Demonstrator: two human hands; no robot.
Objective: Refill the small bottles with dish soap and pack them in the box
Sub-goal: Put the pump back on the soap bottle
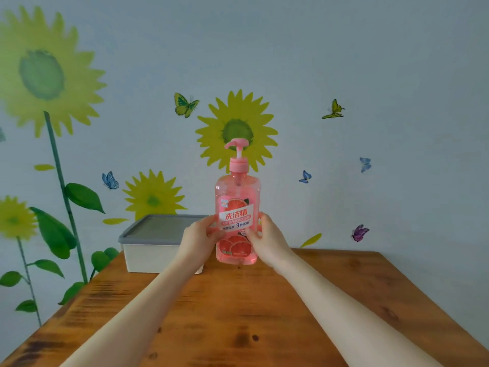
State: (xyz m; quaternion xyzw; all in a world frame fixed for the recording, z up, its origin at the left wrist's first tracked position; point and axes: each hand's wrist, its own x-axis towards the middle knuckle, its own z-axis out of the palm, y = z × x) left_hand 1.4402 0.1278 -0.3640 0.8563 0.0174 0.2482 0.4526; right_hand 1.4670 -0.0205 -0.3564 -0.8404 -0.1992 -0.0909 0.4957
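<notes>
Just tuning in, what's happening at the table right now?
A person grips the pink dish soap bottle on both sides, with the left hand and the right hand, and holds it upright at the far part of the wooden table. Its pump head is on. The white box sits behind on the left, its grey lid closed. No small bottles are clearly in view.

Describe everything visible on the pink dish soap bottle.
The dish soap bottle is clear pink plastic, looks nearly full, with a pink pump head on a white stem, spout pointing image-left. Its label shows grapefruit slices and white Chinese characters on red. It stands upright over the far part of the wooden table; whether it rests on it is unclear. The left hand and right hand grip its lower half from either side.
</notes>
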